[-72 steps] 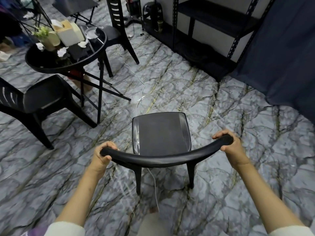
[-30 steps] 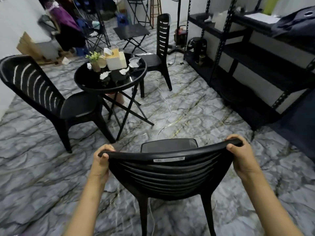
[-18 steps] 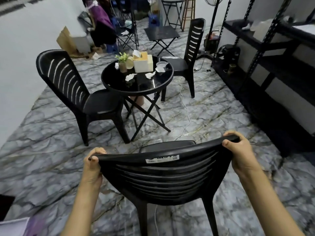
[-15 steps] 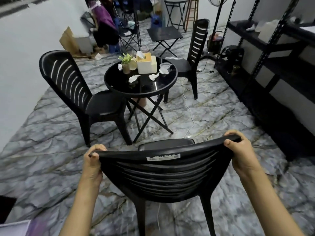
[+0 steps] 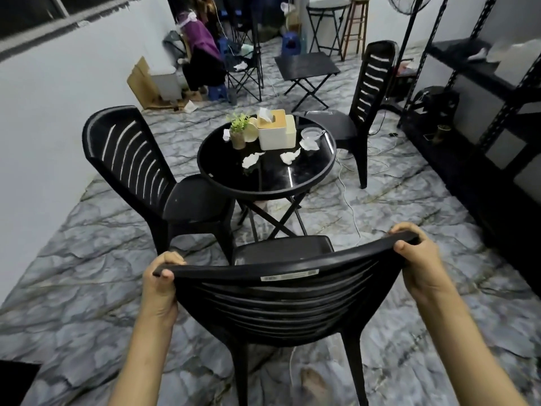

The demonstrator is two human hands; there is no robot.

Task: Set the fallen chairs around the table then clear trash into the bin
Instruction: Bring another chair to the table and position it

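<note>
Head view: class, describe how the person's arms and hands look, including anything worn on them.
The left arm and right arm are bare down to the frame's bottom edge; no sleeve shows. The left hand and right hand wear no gloves, and no ring, watch or bracelet is visible. The thumbnails that show look short and unpainted.

Black with slatted backs: nearest chair (image 5: 278,303), left chair (image 5: 131,159), far chair (image 5: 371,92). Glossy black on round tabletop (image 5: 272,177). Grey marble veined dark and gold across floor (image 5: 87,259). Cream with tan lid for tissue box (image 5: 273,136); white for crumpled tissues (image 5: 251,159); green for potted plant (image 5: 239,122); purple for hanging garment (image 5: 202,39).
</note>
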